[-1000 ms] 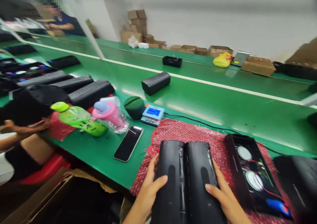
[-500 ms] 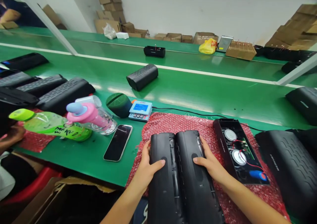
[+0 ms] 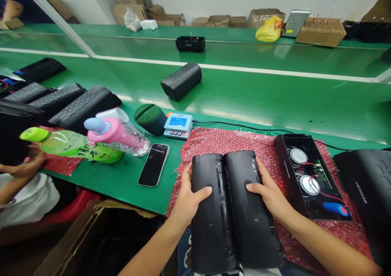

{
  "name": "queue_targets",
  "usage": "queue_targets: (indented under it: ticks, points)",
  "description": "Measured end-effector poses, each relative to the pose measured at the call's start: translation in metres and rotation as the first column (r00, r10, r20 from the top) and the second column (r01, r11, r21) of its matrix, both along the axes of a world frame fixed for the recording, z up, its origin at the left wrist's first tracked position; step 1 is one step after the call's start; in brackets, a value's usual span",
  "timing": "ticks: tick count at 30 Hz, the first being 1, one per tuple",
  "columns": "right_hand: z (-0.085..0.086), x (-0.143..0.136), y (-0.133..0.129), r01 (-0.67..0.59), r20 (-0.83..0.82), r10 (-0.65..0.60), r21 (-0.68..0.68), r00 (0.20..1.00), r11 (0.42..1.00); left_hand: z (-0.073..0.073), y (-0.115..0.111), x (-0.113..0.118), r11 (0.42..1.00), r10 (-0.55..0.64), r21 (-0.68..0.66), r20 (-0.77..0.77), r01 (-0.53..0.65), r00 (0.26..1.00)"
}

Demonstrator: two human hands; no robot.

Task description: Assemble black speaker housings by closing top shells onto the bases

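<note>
Red bubble wrap [image 3: 220,139] covered part of the green surface [image 3: 125,182], and an open black housing [image 3: 287,174] rested on it toward the right. Left of this sheet lay a phone [image 3: 154,165], and beyond that were a green bottle [image 3: 76,145] and a pink-topped cup [image 3: 131,139], close together. Behind the phone sat a round green speaker [image 3: 149,118] just beside a pale blue meter [image 3: 178,125], whose black cable [image 3: 241,124] trailed off to the right. Farther left, black housings [image 3: 87,107] lay side by side. Past them all, a wide green strip [image 3: 259,101] carried one black speaker [image 3: 181,82], and a far green ledge [image 3: 226,31] bore cardboard boxes [image 3: 220,21] and a yellow bag [image 3: 269,28].
</note>
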State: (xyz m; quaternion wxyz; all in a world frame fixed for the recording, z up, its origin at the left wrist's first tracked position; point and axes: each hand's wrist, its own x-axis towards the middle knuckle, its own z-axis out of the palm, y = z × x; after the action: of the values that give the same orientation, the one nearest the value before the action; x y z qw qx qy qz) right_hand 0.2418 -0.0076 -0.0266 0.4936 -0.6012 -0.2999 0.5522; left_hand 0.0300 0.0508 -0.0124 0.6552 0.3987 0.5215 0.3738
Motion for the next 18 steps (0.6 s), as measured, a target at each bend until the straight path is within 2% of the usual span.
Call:
queue_targets:
  ticks: [4,9,12,18]
  points:
    - [0.003,0.006,-0.002,-0.075,0.023,0.074,0.044,0.997,0.996,0.000,0.000,0.000,1.000,-0.014,0.000,-0.022,0.014,1.000]
    - [0.013,0.016,-0.008,-0.241,-0.117,0.243,0.036,0.963,0.970,-0.005,0.001,-0.002,1.000,-0.014,-0.026,-0.005,0.014,1.000]
    - [0.016,0.014,-0.010,-0.218,-0.112,0.219,0.021,0.969,0.976,-0.008,0.001,-0.003,0.999,-0.010,-0.032,-0.006,0.010,1.000]
    - [0.014,0.005,-0.011,-0.088,-0.099,0.091,0.035,0.991,0.996,-0.007,-0.001,-0.004,1.000,-0.015,-0.025,-0.009,0.014,1.000]
